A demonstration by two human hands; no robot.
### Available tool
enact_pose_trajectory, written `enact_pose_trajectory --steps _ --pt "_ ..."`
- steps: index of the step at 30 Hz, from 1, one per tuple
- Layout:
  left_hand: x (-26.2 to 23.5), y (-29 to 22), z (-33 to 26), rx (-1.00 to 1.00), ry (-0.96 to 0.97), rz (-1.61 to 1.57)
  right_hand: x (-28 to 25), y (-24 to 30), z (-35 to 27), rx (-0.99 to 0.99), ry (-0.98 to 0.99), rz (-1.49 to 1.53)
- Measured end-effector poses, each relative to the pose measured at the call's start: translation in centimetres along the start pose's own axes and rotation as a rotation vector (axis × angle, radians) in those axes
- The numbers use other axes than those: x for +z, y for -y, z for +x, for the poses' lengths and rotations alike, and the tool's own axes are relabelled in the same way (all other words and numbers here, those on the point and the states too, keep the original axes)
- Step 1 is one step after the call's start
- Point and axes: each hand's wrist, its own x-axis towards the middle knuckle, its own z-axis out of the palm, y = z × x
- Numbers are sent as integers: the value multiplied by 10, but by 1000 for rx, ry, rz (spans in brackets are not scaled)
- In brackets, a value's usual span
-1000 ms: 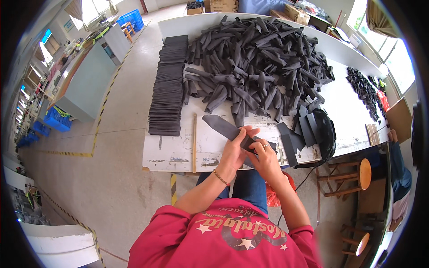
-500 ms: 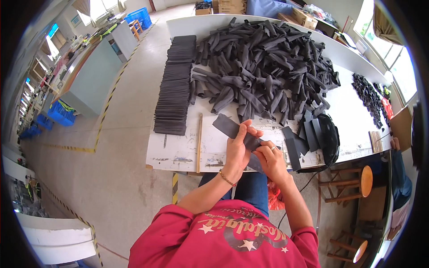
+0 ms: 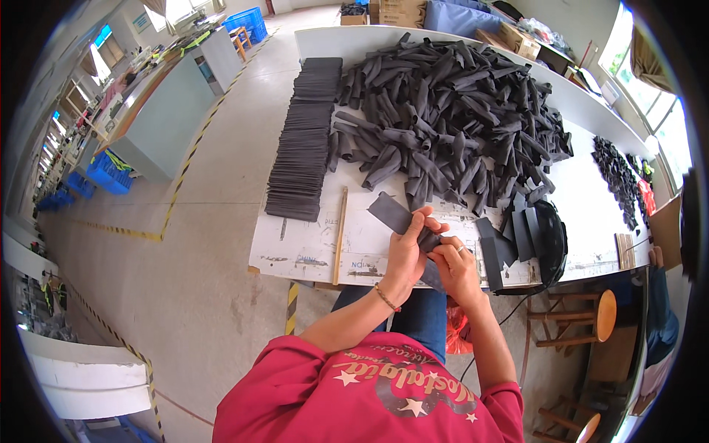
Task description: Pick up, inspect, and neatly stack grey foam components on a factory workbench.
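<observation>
A dark grey-black fabric strip is held between my two hands above the front edge of the table, its flat end sticking out to the upper left. My left hand grips it around the middle, thumb on top. Close beside it, my right hand pinches the strip's near part, which is mostly covered by my fingers. Another dark piece shows below, between my hands; whether it joins the strip I cannot tell. Beyond my hands lies a big loose heap of curled black fabric pieces.
A neat long stack of flat black pieces lies at the table's left. Nearer stands a thin wooden stick lying on the white table. Flat black pieces rest against a round black object at right. Wooden stools stand beyond.
The whole view has shifted slightly to the right. My fingers have moved a little on the strip, and both hands still hold it.
</observation>
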Motion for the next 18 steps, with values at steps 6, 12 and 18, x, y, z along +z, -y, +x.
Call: enact_pose_trajectory --steps 6,12,18 --pt "-2 0 1 9 10 -7 0 2 4 1 12 24" --pt "-1 1 1 15 -4 -10 3 2 5 27 -19 31" --pt "1 3 1 59 -33 2 7 1 4 37 -27 24"
